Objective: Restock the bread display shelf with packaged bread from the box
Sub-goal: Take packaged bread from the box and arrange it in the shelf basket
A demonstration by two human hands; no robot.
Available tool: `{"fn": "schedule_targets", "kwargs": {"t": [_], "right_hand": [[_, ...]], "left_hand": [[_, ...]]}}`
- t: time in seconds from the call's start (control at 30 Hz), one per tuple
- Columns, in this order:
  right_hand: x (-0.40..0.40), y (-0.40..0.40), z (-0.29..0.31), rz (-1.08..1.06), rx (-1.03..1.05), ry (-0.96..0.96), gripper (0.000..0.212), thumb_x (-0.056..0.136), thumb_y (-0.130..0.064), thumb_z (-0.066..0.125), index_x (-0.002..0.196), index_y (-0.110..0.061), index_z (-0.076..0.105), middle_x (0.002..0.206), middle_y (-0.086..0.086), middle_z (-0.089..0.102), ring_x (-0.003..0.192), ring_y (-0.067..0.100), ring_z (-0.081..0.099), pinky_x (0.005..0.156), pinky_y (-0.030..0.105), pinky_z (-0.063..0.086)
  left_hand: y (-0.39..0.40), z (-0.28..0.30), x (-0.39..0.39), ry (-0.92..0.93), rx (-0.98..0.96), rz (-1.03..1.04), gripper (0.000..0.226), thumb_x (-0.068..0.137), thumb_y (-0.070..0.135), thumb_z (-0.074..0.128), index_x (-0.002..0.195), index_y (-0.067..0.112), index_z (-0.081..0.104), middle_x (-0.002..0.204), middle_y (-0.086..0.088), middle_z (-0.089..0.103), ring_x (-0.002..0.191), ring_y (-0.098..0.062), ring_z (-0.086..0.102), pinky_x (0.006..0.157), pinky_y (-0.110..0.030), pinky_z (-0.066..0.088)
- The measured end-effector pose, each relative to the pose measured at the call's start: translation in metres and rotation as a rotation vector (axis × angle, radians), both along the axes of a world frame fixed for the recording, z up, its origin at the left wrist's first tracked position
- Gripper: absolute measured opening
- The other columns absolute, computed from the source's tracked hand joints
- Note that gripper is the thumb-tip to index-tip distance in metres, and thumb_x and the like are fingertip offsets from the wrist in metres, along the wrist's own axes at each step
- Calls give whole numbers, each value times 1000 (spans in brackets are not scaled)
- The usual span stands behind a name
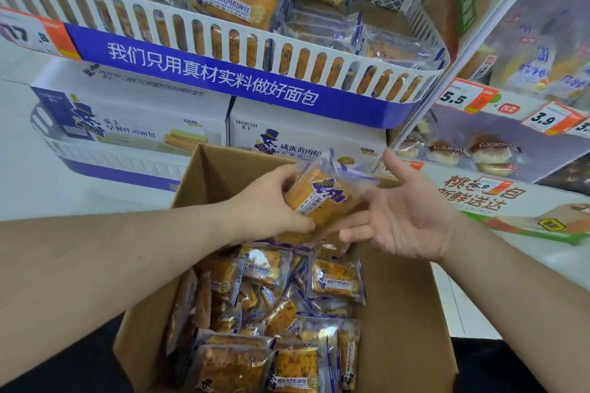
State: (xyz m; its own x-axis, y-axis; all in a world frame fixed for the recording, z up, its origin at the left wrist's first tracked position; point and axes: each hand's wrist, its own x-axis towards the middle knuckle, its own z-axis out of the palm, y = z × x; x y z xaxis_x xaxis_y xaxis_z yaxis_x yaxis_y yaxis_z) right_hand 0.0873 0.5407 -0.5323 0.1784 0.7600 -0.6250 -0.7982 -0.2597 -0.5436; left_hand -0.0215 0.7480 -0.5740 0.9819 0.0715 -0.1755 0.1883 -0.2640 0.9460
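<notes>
Glossy plastic bread packet [322,198], matt cardboard box [399,313], white plastic shelf rail [242,41].

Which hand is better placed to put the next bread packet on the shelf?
Left, probably. The left hand already grips a clear-wrapped orange bread packet above the brown cardboard box; the right hand is open and holds nothing.

"我们只用真材实料做好面包" printed on blue shelf strip [214,73], "HORSH" on white carton [306,134], "5.5" [453,98] and "3.9" [544,120] shown on price tags
</notes>
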Motion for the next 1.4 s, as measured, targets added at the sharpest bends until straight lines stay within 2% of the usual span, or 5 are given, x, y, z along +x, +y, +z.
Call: {"fn": "schedule_targets", "kwargs": {"t": [0.13, 0.3, 0.43, 0.93, 1.4], "right_hand": [[-6, 7, 0, -105, -274, -487, 79, 88, -77, 33, 132, -16, 59, 97, 17, 66, 70, 22, 61, 53, 29, 47], [-29, 25, 9, -193, -274, -788, 36, 101, -44, 42, 94, -18, 66, 65, -7, 71, 57, 5, 66, 53, 16, 48], [-32, 29, 5, -96, -277, -852, 32, 103, -40, 47, 107, -20, 71, 96, -2, 78, 92, 18, 75, 89, 39, 57], [-19, 23, 3, -547, -291, -699, 22, 105, -20, 46, 113, -10, 64, 100, 10, 77, 92, 24, 75, 81, 44, 60], [-45, 44, -12, -387, -196, -611, 40, 103, -42, 46, 118, -14, 70, 107, 10, 76, 103, 28, 72, 95, 48, 54]], "left_hand": [[2, 12, 1, 245, -602, 85, 56, 75, -4, 75, 126, 12, 58, 108, -15, 74, 96, -31, 73, 86, -47, 57], [-3, 16, 1, 386, -845, 91, 36, 70, 2, 68, 104, 7, 76, 113, -18, 72, 101, -33, 70, 96, -45, 51], [0, 13, 2, 410, -864, 79, 55, 70, 7, 63, 125, 4, 65, 130, -23, 63, 125, -42, 56, 112, -54, 37], [24, 19, 8, 313, -845, 343, 45, 72, 15, 52, 113, 8, 68, 109, -18, 73, 99, -38, 71, 94, -51, 51], [-18, 29, -1, 350, -881, 302, 37, 91, 19, 46, 120, 11, 66, 111, -15, 74, 105, -35, 70, 92, -48, 53]]}}
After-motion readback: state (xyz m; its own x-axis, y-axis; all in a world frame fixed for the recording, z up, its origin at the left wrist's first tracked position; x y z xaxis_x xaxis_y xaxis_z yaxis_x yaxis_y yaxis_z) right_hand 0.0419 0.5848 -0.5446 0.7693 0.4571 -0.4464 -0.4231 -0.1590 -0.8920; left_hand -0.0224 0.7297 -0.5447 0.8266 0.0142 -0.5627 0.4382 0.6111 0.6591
